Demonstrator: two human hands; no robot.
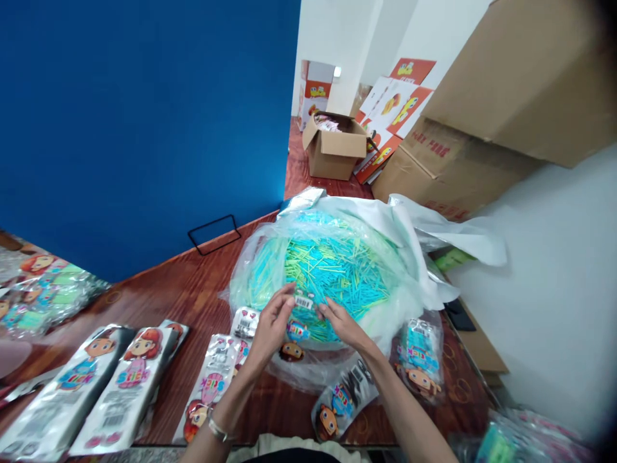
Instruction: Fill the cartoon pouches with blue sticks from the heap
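Observation:
Both of my hands hold one printed foil packet (pixel 299 318) by its top, over the near edge of a big clear bag (pixel 250 270) full of thin blue and green sticks (pixel 332 270). My left hand (pixel 270 325) pinches the packet's left corner with closed fingers. My right hand (pixel 340 321) pinches its right corner. The packet shows a barcode label and a cartoon girl, and it hangs down between the hands.
More cartoon packets lie on the wooden floor: two long ones (pixel 96 386) at the left, others (pixel 212 386) in front, one filled (pixel 419 360) at the right. A blue wall (pixel 144 116) stands behind. Cardboard boxes (pixel 335 145) sit beyond.

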